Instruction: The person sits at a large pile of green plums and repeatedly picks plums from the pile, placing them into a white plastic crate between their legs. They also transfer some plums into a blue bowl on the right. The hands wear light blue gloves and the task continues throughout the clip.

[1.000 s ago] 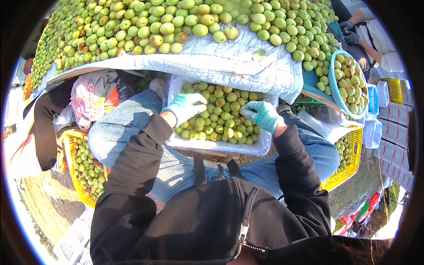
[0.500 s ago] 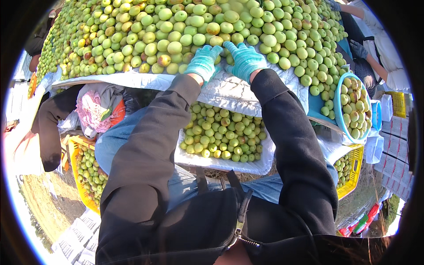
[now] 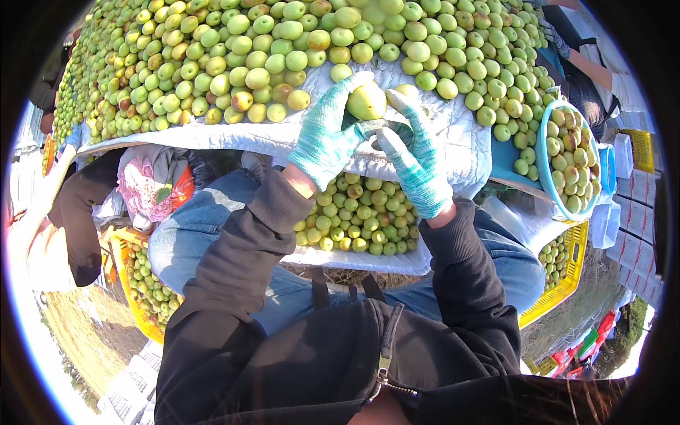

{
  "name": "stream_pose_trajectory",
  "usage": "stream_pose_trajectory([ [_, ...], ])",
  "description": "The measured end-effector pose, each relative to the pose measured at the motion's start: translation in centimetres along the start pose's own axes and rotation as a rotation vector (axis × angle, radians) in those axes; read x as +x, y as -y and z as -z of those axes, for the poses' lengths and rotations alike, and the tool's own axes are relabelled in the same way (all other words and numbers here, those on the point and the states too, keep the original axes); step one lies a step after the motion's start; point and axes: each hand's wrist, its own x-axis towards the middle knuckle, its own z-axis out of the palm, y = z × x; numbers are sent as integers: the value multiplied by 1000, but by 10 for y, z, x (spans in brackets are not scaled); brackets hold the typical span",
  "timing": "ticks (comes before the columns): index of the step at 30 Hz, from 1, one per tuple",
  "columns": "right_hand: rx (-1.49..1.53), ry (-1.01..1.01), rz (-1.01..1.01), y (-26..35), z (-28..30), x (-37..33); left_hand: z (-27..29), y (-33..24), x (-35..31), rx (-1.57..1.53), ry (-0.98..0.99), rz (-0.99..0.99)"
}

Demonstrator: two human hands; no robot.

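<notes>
head view: a green fruit (image 3: 367,103) sits in your left hand (image 3: 320,142), its grip snug around it, above the silvery quilted sheet (image 3: 457,145). a second fruit (image 3: 408,91) shows behind your right hand (image 3: 425,168); i cannot tell whether that grip holds it. nearer you stands the white-lined crate (image 3: 404,264); beyond spreads the fruit heap (image 3: 205,60).

We are outdoors, in strong sunlight that turns the quilted silvery sheet (image 3: 453,142) nearly white in places. Nearer to us than that sheet and well off to its left, we see dry, straw-coloured ground (image 3: 71,319), part of it in shade, with pale boxes (image 3: 134,386) beside it. To the sheet's right we have pale cartons (image 3: 637,212) stacked in rows. Nearer than the sheet, far to its right, we find greenery (image 3: 630,333) beside a blurred red-and-green heap (image 3: 602,329).
</notes>
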Motion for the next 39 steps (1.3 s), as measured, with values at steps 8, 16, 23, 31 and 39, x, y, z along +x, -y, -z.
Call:
stream_pose_trajectory([
  [8, 104, -237, -253, 6, 35, -14, -7, -15, 34, 616, 301, -142],
  [16, 128, -115, -511, 37, 83, -41, 0, 67, 168, 1493, -153, -117],
  [23, 588, -175, -629, 25, 84, -20, 29, 70, 141, 1131, 15, -308],
  [31, 769, -73, -620, 17, 92, 7, -85, -6, 72, 415, 210, -230],
  [39, 596, -58, -610, 9, 102, 18, -57, 53, 201, 1439, 127, -296],
])
